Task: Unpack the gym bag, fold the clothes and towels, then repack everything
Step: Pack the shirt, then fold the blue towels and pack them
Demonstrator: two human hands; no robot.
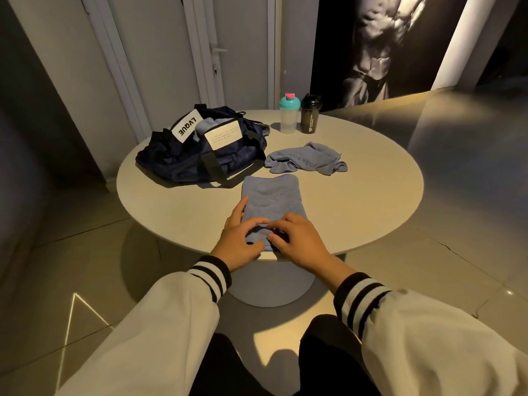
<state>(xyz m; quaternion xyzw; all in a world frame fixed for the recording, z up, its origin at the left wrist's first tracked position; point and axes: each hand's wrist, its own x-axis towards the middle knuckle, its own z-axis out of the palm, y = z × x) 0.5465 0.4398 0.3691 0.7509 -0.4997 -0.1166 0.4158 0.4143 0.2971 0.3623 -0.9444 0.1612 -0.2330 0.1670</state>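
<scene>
Left hand point(238, 238) and right hand point(300, 241) curl over the near end of the folded blue cloth point(273, 195), pinching it. It lies on the bench point(357, 201), just before the gym bag point(200, 155).

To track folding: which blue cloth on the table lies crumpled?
The lettered towel beside the gym bag; the other cloth lies flat under the left hand and right hand.

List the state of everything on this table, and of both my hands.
gym bag, unzipped, grey-blue item inside.
folded cloth, flat on the table, near end held by both hands.
towel, crumpled, not folded.
teal-lid shaker, upright, lid on.
black shaker, upright, lid on.
left hand, grips the folded cloth.
right hand, grips the folded cloth.
</scene>
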